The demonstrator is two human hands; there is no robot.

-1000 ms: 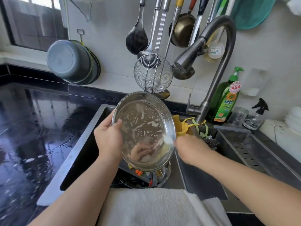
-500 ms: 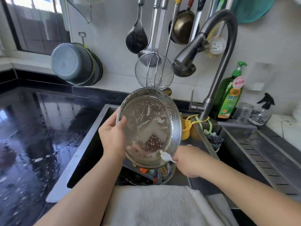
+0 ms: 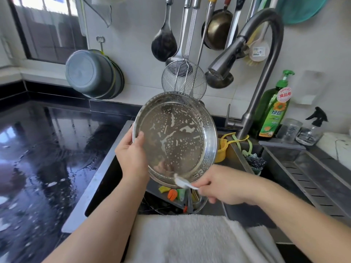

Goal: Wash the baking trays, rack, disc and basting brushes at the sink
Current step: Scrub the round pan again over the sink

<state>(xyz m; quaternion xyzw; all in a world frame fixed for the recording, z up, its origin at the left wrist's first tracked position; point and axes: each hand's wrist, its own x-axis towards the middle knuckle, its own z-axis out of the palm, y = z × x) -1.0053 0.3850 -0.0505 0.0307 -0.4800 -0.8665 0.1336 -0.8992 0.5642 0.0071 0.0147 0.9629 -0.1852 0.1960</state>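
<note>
A round steel baking tray (image 3: 176, 137), streaked with white suds, is tilted up over the sink (image 3: 106, 171). My left hand (image 3: 132, 154) grips its left rim, thumb on the inner face. My right hand (image 3: 220, 185) pinches a white scrubbing cloth (image 3: 183, 182) against the tray's lower rim. Below the tray in the basin lie more steel ware and basting brushes with orange and yellow heads (image 3: 171, 193), partly hidden.
The faucet (image 3: 237, 54) arches over from the right, no water running. Dish soap bottle (image 3: 273, 109), a spray bottle (image 3: 311, 130) and a drain tray (image 3: 311, 171) stand right. Utensils hang on the wall. A wet black counter (image 3: 41, 149) lies left; a white towel (image 3: 186, 238) covers the front edge.
My right hand has slid the cloth from the tray's right side down to its lower rim. The tray has tipped a little more upright in my left hand.
</note>
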